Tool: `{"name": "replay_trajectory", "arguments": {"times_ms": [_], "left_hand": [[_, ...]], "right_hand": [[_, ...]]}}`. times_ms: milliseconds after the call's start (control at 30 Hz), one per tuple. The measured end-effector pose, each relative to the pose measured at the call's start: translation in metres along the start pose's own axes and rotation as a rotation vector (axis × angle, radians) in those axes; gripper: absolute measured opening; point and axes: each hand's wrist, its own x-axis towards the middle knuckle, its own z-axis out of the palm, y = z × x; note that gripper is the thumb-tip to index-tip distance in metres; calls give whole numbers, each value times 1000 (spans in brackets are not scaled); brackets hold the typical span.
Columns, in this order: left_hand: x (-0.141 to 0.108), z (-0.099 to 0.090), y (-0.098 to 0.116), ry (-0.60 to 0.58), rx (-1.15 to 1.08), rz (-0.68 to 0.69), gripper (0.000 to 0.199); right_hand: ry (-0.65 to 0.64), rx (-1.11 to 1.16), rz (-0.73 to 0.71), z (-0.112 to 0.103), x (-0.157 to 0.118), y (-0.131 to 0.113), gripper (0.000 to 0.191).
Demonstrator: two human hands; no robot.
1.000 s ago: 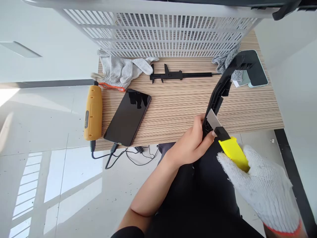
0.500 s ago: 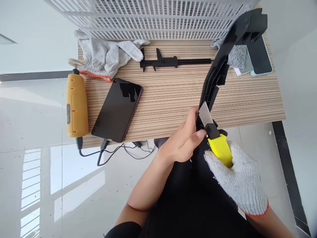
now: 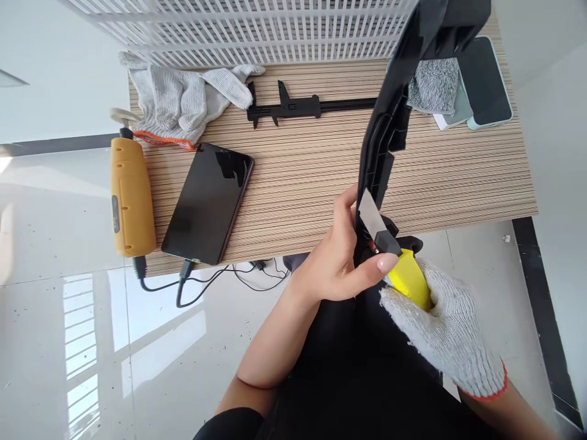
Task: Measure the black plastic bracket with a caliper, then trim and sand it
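Note:
My bare left hand (image 3: 337, 266) holds the lower end of a long, curved black plastic part (image 3: 383, 131), fingers behind it, the thumb stretched across to the head of a utility knife. The part rises over the table toward the upper right. My right hand (image 3: 452, 324), in a white knitted glove with a red cuff, is closed round the yellow handle of the utility knife (image 3: 410, 281). The knife's wide blade lies against or just over the part's lower end; exact contact cannot be made out.
On the striped table (image 3: 298, 177) are a tablet (image 3: 208, 205) with a cable, a yellow device (image 3: 132, 198), white gloves (image 3: 174, 101), a black caliper (image 3: 298, 107), a grey cloth (image 3: 433, 85) and a phone (image 3: 485, 82). A white slatted basket (image 3: 257, 30) stands behind.
The left thumb has stretched from the part's edge to the knife's head. The view has shifted slightly, and the black part's upper end sits higher in the picture.

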Motion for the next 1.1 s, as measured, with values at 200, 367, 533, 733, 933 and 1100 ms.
{"name": "replay_trajectory", "arguments": {"times_ms": [200,367,533,733,933,1100], "left_hand": [[3,1,-4,-3,-54,100,62],[4,1,-5,-7,-50,128,61],[4,2,-3,-1,-35,121,68],[4,3,-1,15,6,114,64],[6,4,1,45,49,126,56],[6,5,-1,46,15,113,54]], "right_hand": [[246,-217,-260,3,8,3,39],[282,-272,-343,-2,11,6,40],[294,-315,-377,-7,13,10,40],[283,-331,-401,-11,16,14,35],[231,-331,-391,-15,17,13,30],[234,-369,-449,-17,22,18,37]]}}
